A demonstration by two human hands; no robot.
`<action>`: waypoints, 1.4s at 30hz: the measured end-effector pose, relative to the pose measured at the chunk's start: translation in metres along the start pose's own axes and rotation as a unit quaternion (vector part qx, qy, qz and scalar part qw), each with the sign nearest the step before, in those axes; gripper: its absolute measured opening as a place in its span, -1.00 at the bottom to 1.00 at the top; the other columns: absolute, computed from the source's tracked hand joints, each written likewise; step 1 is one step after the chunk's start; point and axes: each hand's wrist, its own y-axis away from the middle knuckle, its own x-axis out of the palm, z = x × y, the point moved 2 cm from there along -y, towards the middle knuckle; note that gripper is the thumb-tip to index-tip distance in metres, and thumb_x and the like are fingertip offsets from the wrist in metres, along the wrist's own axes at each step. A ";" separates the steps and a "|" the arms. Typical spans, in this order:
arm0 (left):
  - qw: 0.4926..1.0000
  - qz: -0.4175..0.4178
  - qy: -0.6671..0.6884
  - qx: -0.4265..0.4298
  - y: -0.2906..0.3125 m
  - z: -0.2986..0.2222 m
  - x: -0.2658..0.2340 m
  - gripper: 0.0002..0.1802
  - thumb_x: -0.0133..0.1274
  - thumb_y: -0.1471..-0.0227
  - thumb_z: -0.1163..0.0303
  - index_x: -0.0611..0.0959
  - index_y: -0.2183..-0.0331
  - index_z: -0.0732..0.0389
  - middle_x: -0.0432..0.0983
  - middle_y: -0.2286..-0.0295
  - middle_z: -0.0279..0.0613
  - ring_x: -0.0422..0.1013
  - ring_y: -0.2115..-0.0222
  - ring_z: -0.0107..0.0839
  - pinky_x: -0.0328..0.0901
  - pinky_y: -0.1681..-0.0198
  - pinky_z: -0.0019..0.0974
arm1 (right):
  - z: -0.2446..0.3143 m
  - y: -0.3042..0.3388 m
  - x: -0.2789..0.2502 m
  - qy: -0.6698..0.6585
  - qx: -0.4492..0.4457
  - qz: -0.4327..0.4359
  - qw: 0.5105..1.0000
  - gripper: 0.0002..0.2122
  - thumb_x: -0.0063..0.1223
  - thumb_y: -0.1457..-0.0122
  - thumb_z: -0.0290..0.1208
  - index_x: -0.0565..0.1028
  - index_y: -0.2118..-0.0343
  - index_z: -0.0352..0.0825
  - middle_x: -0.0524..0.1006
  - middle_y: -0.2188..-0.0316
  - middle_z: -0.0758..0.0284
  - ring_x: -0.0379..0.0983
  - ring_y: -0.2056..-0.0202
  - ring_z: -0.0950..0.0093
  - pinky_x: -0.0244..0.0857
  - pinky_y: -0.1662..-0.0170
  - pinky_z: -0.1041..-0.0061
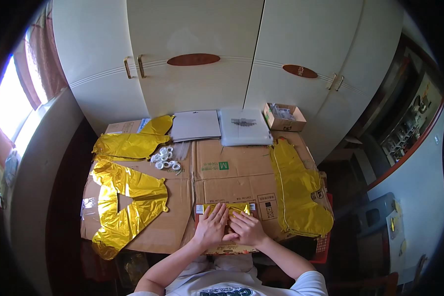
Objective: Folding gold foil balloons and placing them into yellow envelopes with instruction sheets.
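Both hands lie side by side at the near edge of the cardboard-covered table, pressing on a folded piece of shiny gold foil [240,208]. My left hand [212,228] rests flat, its fingers stretched forward over the foil. Beside it, my right hand [247,230] also lies flat, fingers extended and angled inward. The foil sits on a printed card or packet [229,248] with a leaf pattern along its near edge; the hands cover most of both. To the left is a flat, deflated gold foil balloon [148,190], and to the right another gold foil balloon [301,197].
More gold foil [128,145] lies at the far left. Near it are several small white rolls [164,159] and thin clear straws [183,149]. Along the back stand a stack of pale sheets [196,126], clear plastic bags [244,130] and an open carton [283,124] before white cabinets [197,29].
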 end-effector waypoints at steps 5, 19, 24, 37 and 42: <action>0.999 -0.046 -0.001 0.003 0.000 -0.001 0.000 0.03 -0.18 -0.02 -0.39 0.43 -0.10 0.43 0.29 -0.15 0.10 0.13 -0.24 -0.12 -0.09 -0.30 0.05 | -0.004 -0.001 -0.015 -0.010 0.039 0.006 0.999 -0.73 -0.02 -0.11 -0.35 0.55 0.20 -0.41 0.56 0.12 0.12 0.42 -0.07 0.24 0.13 -0.23 0.16; 0.999 -0.031 -0.013 0.006 0.000 -0.001 -0.002 0.12 -0.19 0.06 -0.48 0.39 -0.13 0.40 0.26 -0.15 0.16 0.08 -0.25 0.01 -0.10 -0.28 0.16 | -0.020 -0.002 0.014 0.045 0.101 0.195 0.974 -0.32 -0.08 -0.23 -0.04 0.10 -0.29 -0.40 0.04 -0.33 0.08 -0.11 -0.36 0.17 -0.22 -0.36 0.11; 0.999 -0.003 -0.040 -0.002 0.005 0.003 -0.008 0.13 -0.24 0.07 -0.52 0.31 -0.21 0.26 0.09 -0.18 0.38 -0.01 -0.26 0.16 -0.15 -0.27 0.21 | -0.017 -0.002 0.009 0.071 0.112 0.217 0.967 -0.33 -0.14 -0.25 0.02 0.11 -0.30 -0.31 0.03 -0.34 0.09 -0.13 -0.36 0.10 -0.25 -0.36 0.06; 0.995 0.060 -0.077 -0.038 0.025 0.041 -0.024 0.16 -0.32 -0.02 -0.47 0.19 -0.22 0.44 0.06 -0.25 0.13 -0.06 -0.31 -0.11 -0.21 -0.29 0.22 | -0.019 0.004 0.008 0.065 0.130 0.246 0.958 -0.31 -0.29 -0.28 0.12 0.03 -0.34 -0.23 -0.08 -0.37 0.11 -0.27 -0.38 0.08 -0.42 -0.34 -0.10; 0.993 0.049 -0.096 -0.050 0.015 0.034 -0.035 -0.08 -0.23 -0.15 -0.21 0.24 -0.20 0.43 0.07 -0.25 0.12 -0.06 -0.31 -0.09 -0.20 -0.31 0.16 | -0.019 0.005 0.009 0.070 0.135 0.238 0.959 -0.31 -0.26 -0.27 0.12 0.03 -0.34 -0.23 -0.10 -0.38 0.12 -0.28 -0.38 0.08 -0.45 -0.34 -0.11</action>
